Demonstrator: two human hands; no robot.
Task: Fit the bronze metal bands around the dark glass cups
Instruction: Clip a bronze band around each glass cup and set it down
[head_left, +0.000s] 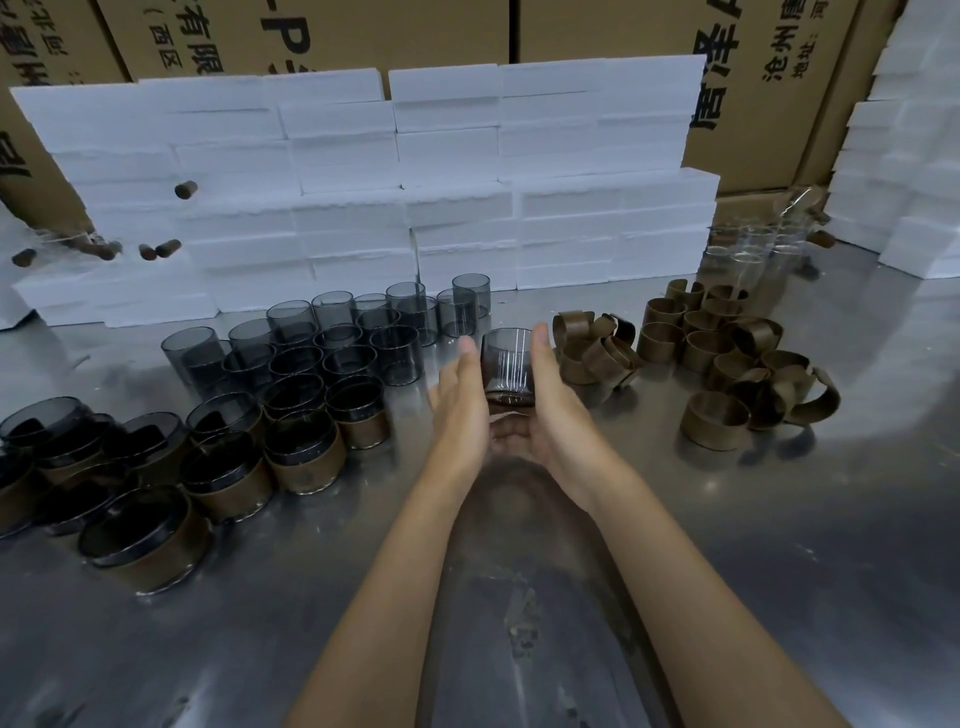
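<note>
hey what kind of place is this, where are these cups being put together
Probably a packing or assembly workshop: printed cardboard cartons stacked behind white foam blocks, with rows of dark glass cups and loose bronze bands on a metal table.

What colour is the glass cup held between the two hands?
Dark smoky grey, see-through glass cup; it shows in the head view.

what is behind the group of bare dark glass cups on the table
A wall of stacked white foam blocks rises behind the bare dark glass cups, with brown cardboard cartons above it. The cartons' lower parts are covered.
</note>
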